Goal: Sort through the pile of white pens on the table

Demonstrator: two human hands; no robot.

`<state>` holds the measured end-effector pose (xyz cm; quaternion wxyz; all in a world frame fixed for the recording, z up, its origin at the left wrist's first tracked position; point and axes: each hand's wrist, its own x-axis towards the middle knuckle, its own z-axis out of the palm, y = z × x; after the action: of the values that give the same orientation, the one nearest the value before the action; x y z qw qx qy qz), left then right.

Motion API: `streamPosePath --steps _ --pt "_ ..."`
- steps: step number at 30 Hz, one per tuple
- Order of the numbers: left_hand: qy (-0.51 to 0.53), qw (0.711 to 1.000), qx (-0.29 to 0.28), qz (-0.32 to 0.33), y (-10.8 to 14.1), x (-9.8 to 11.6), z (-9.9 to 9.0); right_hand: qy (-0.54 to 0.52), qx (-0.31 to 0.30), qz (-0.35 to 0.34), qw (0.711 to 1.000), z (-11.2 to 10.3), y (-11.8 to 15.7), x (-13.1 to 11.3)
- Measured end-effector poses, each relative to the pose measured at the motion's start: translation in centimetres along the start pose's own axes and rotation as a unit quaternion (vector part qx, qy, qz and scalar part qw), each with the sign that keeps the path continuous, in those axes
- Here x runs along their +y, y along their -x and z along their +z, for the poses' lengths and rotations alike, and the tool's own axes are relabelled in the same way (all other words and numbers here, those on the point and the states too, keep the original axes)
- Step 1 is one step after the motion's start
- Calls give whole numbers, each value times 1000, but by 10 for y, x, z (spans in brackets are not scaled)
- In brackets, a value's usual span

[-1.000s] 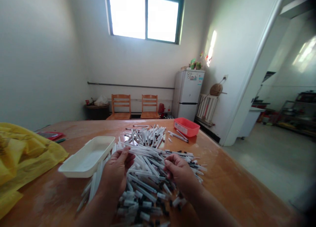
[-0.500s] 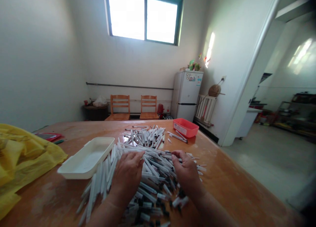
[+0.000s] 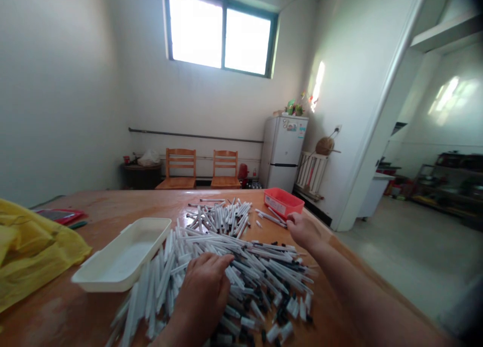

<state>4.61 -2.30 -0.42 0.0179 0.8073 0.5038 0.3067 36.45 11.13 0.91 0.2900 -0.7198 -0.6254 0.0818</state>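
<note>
A large pile of white pen barrels (image 3: 166, 266) with dark pen parts spreads over the wooden table. My left hand (image 3: 207, 289) rests over the near part of this pile with its fingers curled together; what they hold, if anything, is hidden. Past the pile's right side, my right hand (image 3: 304, 230) reaches out, its fingertips pinched beside a few slim pens (image 3: 272, 216) in front of the red basket (image 3: 283, 206). Whether a pen is in that pinch cannot be made out. Black-and-clear pen caps (image 3: 249, 323) lie at the near edge of the pile.
An off-white tray (image 3: 101, 280) stands left of the pile, with a yellow plastic bag (image 3: 33, 256) farther left. Another heap of pens (image 3: 222, 217) lies behind the main pile. Two wooden chairs (image 3: 181, 161) and a fridge (image 3: 285, 146) are beyond the table (image 3: 124, 198).
My right hand has moved from the pile's right side forward and right, to the pens by the red basket. My left hand sits slightly lower in view, still over the pile.
</note>
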Motion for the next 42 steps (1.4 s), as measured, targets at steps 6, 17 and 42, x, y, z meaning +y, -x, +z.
streamPosePath --steps 6,17,42 --pt "0 1000 20 12 -2 -4 2 60 -82 12 995 39 -44 3" --pt "-26 999 41 25 -1 -5 2 41 -96 -25 994 65 -59 12" --pt "98 988 111 -35 -2 -11 2 -269 -85 -39 958 40 15 -39"
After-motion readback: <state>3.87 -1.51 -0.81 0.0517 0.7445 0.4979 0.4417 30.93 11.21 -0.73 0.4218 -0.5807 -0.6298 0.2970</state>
